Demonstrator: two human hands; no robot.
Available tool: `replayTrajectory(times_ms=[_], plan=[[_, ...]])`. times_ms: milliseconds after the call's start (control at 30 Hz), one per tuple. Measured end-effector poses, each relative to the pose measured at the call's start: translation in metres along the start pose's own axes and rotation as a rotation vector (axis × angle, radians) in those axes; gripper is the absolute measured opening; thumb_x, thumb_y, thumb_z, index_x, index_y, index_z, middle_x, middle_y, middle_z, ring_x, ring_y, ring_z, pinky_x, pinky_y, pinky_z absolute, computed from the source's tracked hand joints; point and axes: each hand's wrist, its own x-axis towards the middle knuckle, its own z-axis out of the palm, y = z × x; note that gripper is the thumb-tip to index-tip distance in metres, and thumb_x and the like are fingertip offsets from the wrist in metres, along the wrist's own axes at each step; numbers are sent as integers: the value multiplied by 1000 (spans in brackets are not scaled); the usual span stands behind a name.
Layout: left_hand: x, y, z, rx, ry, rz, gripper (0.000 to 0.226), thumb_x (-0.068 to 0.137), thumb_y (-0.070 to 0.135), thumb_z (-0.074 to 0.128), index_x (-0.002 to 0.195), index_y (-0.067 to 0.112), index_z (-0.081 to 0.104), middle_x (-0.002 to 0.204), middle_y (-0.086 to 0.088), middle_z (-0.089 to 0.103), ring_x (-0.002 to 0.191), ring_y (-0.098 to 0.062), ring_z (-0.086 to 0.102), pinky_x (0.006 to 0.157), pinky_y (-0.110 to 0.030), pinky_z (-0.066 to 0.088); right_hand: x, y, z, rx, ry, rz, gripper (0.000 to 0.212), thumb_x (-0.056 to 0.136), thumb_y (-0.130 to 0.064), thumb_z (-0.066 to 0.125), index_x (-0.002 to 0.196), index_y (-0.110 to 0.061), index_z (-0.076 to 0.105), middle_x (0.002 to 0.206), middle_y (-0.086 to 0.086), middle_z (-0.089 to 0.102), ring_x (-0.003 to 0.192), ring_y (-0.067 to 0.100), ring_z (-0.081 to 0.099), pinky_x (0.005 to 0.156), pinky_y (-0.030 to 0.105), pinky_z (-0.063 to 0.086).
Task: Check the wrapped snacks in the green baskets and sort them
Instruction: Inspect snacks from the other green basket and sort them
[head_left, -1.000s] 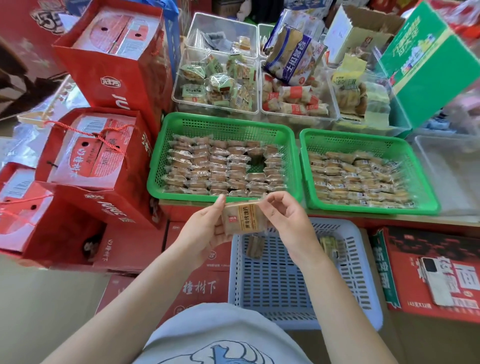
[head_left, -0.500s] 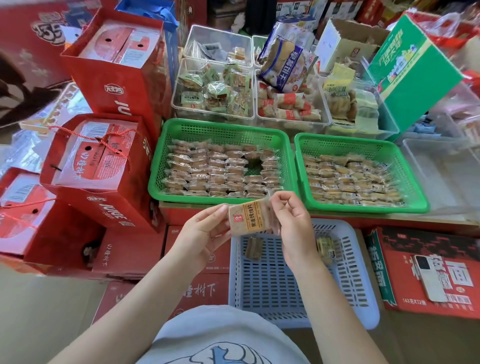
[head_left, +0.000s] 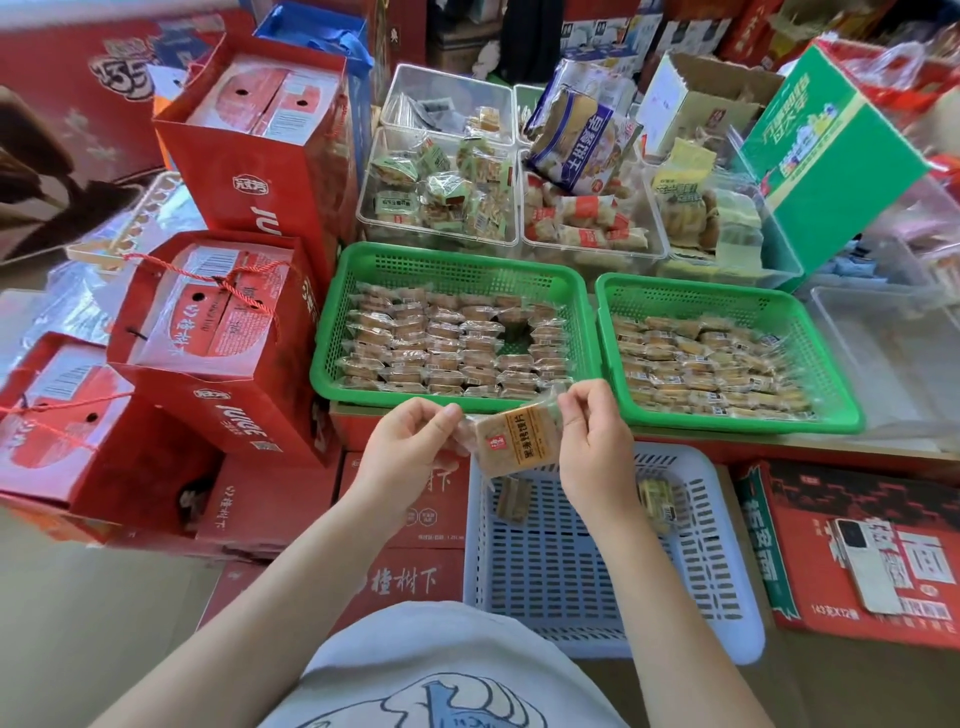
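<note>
Red gift bag (head_left: 270, 218) reads "JUICE" w/ a brand logo; the lower red bag (head_left: 228, 415) too. Red carton (head_left: 410, 577) under the left arm: "檀树下". Red case (head_left: 872, 551) at right, under a phone (head_left: 865, 566): "143克X12桶".

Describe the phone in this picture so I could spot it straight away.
Start at the white slotted basket on the floor, below the two green baskets. Right of it lies a flat red carton with large white characters. The phone rests face down on that carton: a slim white slab, unlike the printed packaging around it.
</note>
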Motion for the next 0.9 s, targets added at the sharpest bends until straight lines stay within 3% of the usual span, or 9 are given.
replayTrajectory(times_ms=[100,267,333,467,567,667,767,900], plan=[[0,3,-2,-10,13,11,21,102,19,59,85,7,61,75,-7,72,67,-14,65,62,-26,51,2,2,0,81,-79,126,20,106,-24,46,93,-11,53,63,6,43,52,11,36,50,27,29],[-1,-2,1,-89,70,-60,19,104,21,55,90,8,60,67,-2,68,53,-11,55,51,-22,43,5,-2,11,307,-116,363,23,104,-37,48,84,-30,57,75,13,54,66,25,50,63,40,41],[1,-4,-1,-147,51,-101,18,104,24,54,95,10,60,70,-3,69,57,-12,58,57,-26,45,5,-3,17,297,-93,376,23,104,-38,47,83,-32,56,76,13,55,67,25,52,64,40,42],[2,-8,-11,-235,-189,-158,28,87,28,71,106,8,63,85,-6,70,69,-12,61,58,-22,47,5,-2,21,251,-6,367,22,106,-34,45,91,-22,56,78,13,60,68,24,53,64,36,43],[4,-13,-14,-205,-234,-181,30,76,21,78,98,5,66,83,-8,69,71,-15,59,57,-20,46,5,0,22,221,13,372,21,106,-32,44,93,-21,56,86,15,66,73,23,58,67,35,48],[9,-14,-17,-192,-264,-214,9,88,14,72,88,7,67,84,-13,65,71,-17,57,57,-20,46,4,1,20,194,-15,361,20,106,-31,45,92,-21,56,76,11,61,64,19,52,59,31,41],[13,-10,-21,-60,-259,-201,7,98,8,63,91,8,60,88,-13,70,71,-16,64,56,-23,48,8,6,16,202,-78,336,20,106,-29,47,96,-15,57,62,5,49,53,17,41,53,30,32],[18,-8,-19,135,-223,-164,8,100,9,60,93,8,57,78,-10,72,57,-12,61,50,-21,42,14,11,20,231,-105,384,18,104,-35,49,90,-28,58,76,22,58,64,24,52,61,37,42]])
